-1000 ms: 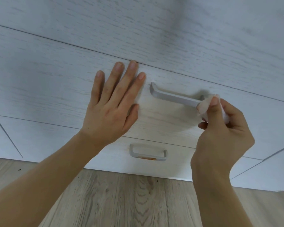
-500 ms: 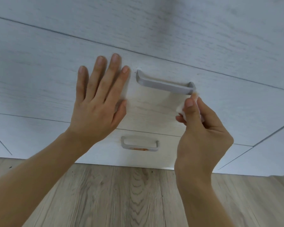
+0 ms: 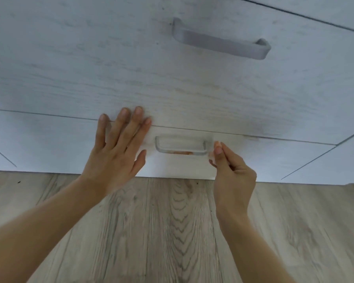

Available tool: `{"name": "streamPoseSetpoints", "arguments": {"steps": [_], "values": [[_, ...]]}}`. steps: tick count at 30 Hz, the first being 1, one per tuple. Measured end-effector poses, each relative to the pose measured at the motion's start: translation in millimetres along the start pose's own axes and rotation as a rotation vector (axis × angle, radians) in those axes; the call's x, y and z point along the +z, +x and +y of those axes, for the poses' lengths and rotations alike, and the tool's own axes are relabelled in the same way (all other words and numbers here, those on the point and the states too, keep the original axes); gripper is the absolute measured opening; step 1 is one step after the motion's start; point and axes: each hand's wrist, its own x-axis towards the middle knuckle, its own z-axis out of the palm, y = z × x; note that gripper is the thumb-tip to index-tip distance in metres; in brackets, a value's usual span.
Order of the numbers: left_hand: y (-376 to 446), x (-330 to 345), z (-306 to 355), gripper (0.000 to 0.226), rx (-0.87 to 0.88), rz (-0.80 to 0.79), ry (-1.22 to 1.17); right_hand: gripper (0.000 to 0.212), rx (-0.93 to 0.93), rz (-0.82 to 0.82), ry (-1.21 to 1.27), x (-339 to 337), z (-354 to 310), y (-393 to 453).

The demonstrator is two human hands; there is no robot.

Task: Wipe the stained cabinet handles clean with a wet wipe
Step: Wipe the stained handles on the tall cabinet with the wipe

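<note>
2 hands meet the pale wood-grain cabinet front [image 3: 70,68]. The left hand [image 3: 114,156] lies flat, fingers straight, just left of the lower grey metal handle with orange stains [image 3: 181,147]. The right hand [image 3: 231,170] pinches a small white wet wipe [image 3: 212,154] at that handle's right end. The upper grey handle [image 3: 221,40] sits above.

We see two grey bar handles on the pale wood-grain drawer fronts. The upper handle [image 3: 221,40], toward one o'clock, looks clean and lies slightly tilted, its right end lower. The lower handle [image 3: 181,147], near the centre, carries an orange-brown stain along its bottom edge. Just beside its right end, at three o'clock of it, a small wet wipe [image 3: 213,151] shows faintly, pinched and mostly hidden.
</note>
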Motion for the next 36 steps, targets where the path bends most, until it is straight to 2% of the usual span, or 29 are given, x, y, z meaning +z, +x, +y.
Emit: {"name": "streamPoseSetpoints", "arguments": {"steps": [3,15,18,22,27,32,36], "values": [[1,6,0,0.072,0.001,0.024,0.024,0.015,0.006,-0.027,0.034,8,9,-5],[4,19,15,0.084,-0.076,0.088,0.006,0.013,0.089,0.065,0.160,7,19,-19],[0,21,16,0.084,-0.070,0.075,0.009,0.014,-0.008,0.082,0.082,5,17,-17],[-13,24,15,0.082,-0.016,0.050,0.013,0.017,-0.248,0.041,-0.133,16,21,-25],[-16,28,14,0.081,-0.004,0.049,0.033,0.022,-0.415,0.037,-0.189,29,31,-25],[-16,28,12,0.082,0.004,0.057,0.040,0.031,-0.396,0.094,-0.058,34,35,-26],[-16,28,11,0.083,0.021,0.047,0.047,0.028,-0.422,0.072,-0.044,34,35,-25]]}}
